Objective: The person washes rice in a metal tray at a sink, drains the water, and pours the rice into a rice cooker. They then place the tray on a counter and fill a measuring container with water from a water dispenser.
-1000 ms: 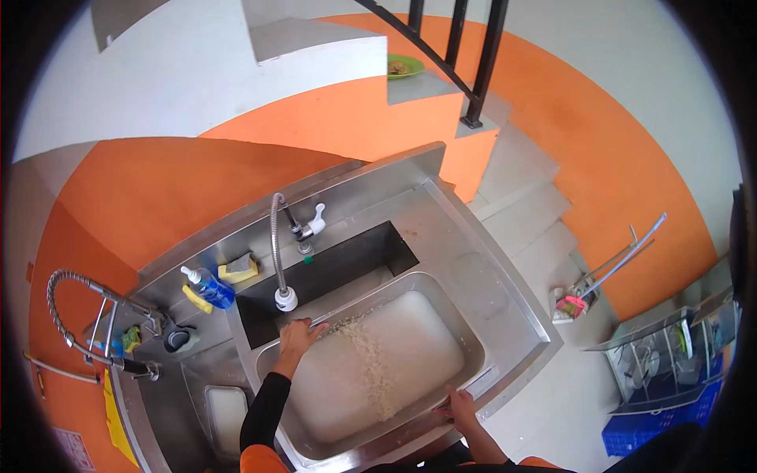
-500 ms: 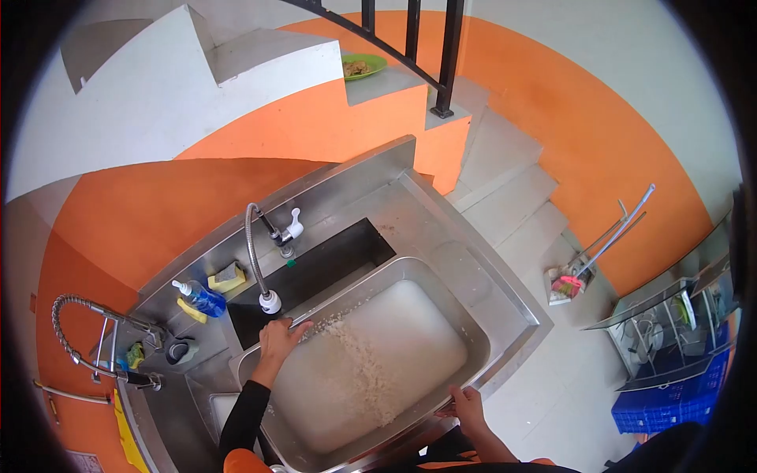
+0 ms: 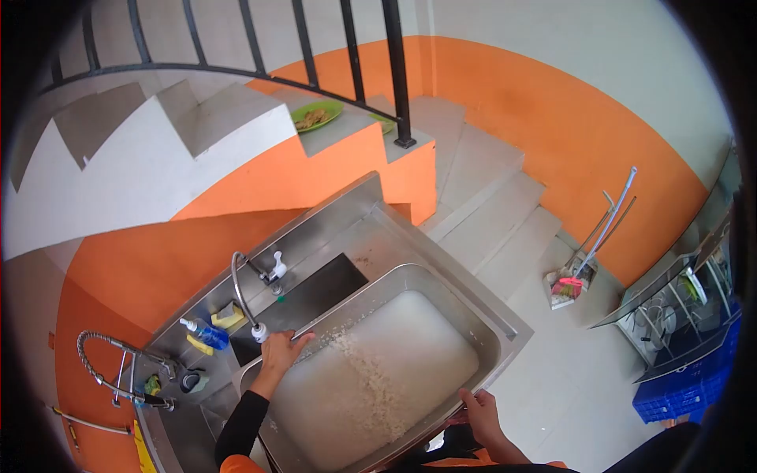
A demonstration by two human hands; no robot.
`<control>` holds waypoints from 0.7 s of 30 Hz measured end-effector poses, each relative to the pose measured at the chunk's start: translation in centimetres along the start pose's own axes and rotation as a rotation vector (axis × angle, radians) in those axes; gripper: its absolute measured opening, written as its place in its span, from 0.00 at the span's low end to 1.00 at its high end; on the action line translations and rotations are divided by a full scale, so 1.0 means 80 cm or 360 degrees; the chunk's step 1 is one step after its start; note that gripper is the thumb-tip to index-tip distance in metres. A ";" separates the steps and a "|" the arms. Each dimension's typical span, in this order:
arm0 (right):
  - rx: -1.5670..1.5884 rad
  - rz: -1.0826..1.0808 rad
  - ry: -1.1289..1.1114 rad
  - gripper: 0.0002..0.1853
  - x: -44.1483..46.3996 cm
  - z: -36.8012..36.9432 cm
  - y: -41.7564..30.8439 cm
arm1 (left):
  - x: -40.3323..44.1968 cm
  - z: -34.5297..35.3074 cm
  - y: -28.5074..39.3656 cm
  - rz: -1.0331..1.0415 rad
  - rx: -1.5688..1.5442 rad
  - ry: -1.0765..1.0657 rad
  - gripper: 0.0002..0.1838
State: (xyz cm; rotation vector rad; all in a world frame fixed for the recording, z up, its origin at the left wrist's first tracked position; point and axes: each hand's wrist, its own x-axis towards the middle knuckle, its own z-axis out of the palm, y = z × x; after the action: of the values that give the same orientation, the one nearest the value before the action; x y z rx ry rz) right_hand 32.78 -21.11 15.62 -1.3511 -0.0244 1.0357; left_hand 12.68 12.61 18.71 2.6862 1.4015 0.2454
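A large rectangular metal pan (image 3: 461,303) holds cloudy whitish water (image 3: 315,410) with a band of pale grains that look like rice (image 3: 377,386). My left hand (image 3: 276,356) grips its far-left rim, thumb stretched along the edge and the other fingers mostly hidden. At the near-right rim, my right hand (image 3: 481,414) is closed round the edge, thumb on top. The pan reaches over the steel sink counter (image 3: 473,268) and partly covers a dark basin (image 3: 335,285). Just beyond my left hand hangs the white head of a flexible faucet (image 3: 259,332).
A blue soap bottle (image 3: 209,334), a sponge (image 3: 227,316) and a spring-hose faucet (image 3: 102,339) stand left. Stairs (image 3: 485,201) rise behind, bearing a green plate (image 3: 319,116). On the right are a dustpan (image 3: 564,290), a glass-fronted cabinet (image 3: 670,315) and a blue crate (image 3: 682,394).
The pan has shifted toward the counter's near-right edge and covers more of the basin in view. Both hands keep hold of it. My view has tilted upward, showing more stairs and railing.
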 end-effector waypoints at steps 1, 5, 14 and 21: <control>0.0029 -0.0025 0.0008 0.15 0.003 -0.010 -0.007 | 0.005 0.001 0.014 0.0011 -0.0006 0.0004 0.33; 0.0107 -0.0042 0.0040 0.15 0.019 -0.058 -0.040 | 0.024 0.013 0.077 0.0018 -0.0038 -0.0014 0.32; 0.0070 -0.0032 0.0107 0.15 0.066 -0.164 -0.099 | 0.091 0.062 0.221 0.0090 -0.0163 -0.0117 0.32; 0.0113 -0.0098 0.0161 0.16 0.098 -0.209 -0.121 | 0.130 0.092 0.281 0.0137 -0.0218 -0.0098 0.31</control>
State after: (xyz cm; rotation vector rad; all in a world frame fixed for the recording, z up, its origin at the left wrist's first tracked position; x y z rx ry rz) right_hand 52.38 -28.02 14.36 -1.3287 0.0458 0.9077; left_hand 38.00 8.17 16.19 2.6216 1.2075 0.2534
